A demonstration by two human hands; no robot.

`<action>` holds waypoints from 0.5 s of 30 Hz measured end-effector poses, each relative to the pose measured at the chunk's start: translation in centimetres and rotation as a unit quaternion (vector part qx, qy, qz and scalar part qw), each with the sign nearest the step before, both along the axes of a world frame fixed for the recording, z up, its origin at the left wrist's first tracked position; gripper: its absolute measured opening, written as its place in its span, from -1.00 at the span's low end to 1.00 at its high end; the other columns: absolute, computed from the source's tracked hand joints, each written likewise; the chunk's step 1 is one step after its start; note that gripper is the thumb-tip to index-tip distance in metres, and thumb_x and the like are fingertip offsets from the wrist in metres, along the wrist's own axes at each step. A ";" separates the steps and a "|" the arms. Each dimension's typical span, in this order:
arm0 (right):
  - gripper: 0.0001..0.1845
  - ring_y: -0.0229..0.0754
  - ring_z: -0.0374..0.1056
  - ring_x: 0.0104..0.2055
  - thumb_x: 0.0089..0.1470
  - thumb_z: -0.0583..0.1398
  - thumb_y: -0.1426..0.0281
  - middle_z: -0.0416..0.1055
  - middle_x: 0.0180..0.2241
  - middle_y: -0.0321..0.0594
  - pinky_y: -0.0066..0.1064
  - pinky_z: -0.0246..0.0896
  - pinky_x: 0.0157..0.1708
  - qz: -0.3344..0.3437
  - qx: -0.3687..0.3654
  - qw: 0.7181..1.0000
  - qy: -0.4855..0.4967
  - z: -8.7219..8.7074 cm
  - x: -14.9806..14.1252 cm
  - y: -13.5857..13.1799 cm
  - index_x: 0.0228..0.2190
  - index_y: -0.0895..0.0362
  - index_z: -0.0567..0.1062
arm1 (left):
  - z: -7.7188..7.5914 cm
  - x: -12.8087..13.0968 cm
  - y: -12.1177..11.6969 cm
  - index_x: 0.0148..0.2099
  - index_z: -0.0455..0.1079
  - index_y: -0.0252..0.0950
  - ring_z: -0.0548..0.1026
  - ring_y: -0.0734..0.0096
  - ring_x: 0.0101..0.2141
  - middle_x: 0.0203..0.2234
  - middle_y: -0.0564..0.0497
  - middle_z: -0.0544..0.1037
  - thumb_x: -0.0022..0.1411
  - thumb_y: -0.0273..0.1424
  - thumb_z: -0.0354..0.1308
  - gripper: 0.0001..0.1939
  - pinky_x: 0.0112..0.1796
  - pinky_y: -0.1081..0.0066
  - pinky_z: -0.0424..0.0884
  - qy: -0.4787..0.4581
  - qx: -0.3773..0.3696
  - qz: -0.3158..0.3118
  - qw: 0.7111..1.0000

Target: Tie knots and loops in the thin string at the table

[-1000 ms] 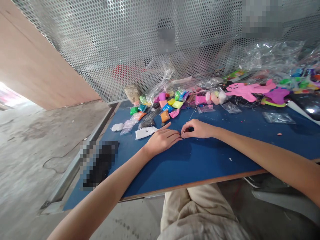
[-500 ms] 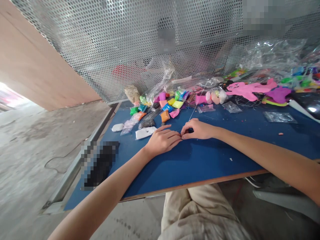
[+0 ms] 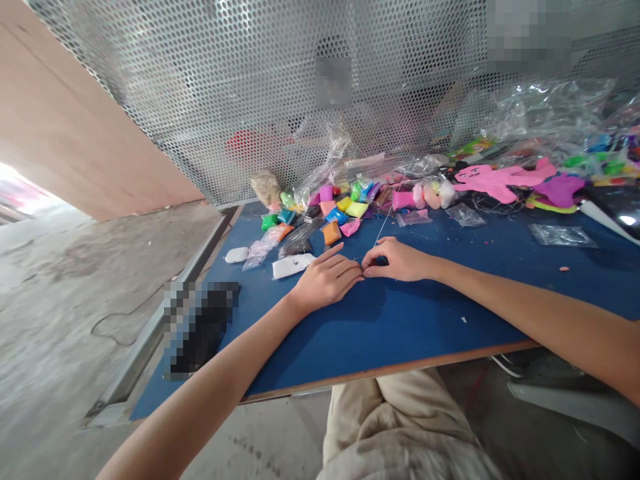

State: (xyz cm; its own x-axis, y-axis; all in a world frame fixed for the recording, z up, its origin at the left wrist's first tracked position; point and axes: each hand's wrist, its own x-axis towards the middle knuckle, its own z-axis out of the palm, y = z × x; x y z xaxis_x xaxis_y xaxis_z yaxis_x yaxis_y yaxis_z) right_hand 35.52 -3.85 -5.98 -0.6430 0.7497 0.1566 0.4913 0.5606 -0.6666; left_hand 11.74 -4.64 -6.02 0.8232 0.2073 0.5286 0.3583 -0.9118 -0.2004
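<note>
My right hand (image 3: 393, 259) is closed in a pinch over the blue tabletop (image 3: 320, 347). A thin pale strand (image 3: 384, 225), wire or thread, runs up from its fingers toward the back. My left hand (image 3: 329, 277) lies low beside it, palm down, index finger lifted and the other fingers together. The fingertips of both hands meet, and whatever lies between them is too small or hidden to make out. The left thumb is out of sight. Just beyond the left hand lies a white packet (image 3: 290, 265).
Several coloured clay packets (image 3: 331, 233) are heaped along the back, before a perforated metal panel (image 3: 260, 87). Farther right are a pink figure-shaped piece (image 3: 500, 180) and a clear plastic bag (image 3: 561, 235). A blurred dark object (image 3: 205, 330) lies at the left edge.
My left index finger has risen slightly. The pale strand leans a little differently, while both hands stay almost in place with their fingertips together.
</note>
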 end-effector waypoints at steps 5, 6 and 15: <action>-0.82 -0.12 0.46 -0.28 0.12 0.24 0.26 0.61 -0.28 -0.27 -0.24 0.18 -0.01 -0.002 0.003 1.000 0.021 -0.2 -0.3 -0.1 -0.30 0.05 0.63 | 0.2 0.1 0.0 -0.09 0.46 -0.26 0.54 0.37 -0.15 -0.19 -0.02 0.60 0.38 -0.42 0.06 -0.84 0.21 0.07 0.30 0.000 -0.013 0.002 1.000; -0.83 -0.13 0.45 -0.29 0.11 0.25 0.27 0.60 -0.28 -0.27 -0.27 0.21 -0.07 -0.003 0.002 1.000 0.026 -0.3 -0.3 -0.1 -0.29 0.05 0.63 | 0.2 0.1 -0.1 -0.10 0.46 -0.25 0.54 0.37 -0.15 -0.18 -0.01 0.60 0.38 -0.43 0.06 -0.84 0.20 0.08 0.31 0.000 -0.013 0.007 1.000; -0.79 -0.20 0.46 -0.44 0.13 0.22 0.28 0.54 -0.47 -0.25 -0.41 0.25 -0.37 -0.022 -0.064 0.995 0.074 0.6 -0.5 -1.0 -0.28 0.15 0.58 | 0.6 0.1 -0.3 -0.08 0.46 -0.23 0.52 0.30 -0.17 -0.13 -0.02 0.61 0.37 -0.42 0.04 -0.81 0.08 0.11 0.30 0.000 0.004 0.058 0.998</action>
State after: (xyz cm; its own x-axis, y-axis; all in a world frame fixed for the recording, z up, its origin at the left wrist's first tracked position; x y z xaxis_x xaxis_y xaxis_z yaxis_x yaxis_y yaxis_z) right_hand 35.06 -4.89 -5.34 -0.5866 0.7960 0.1492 0.4038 0.4472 -0.7981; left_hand 11.83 -4.97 -5.42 0.7939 0.2972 0.5304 0.4616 -0.8624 -0.2077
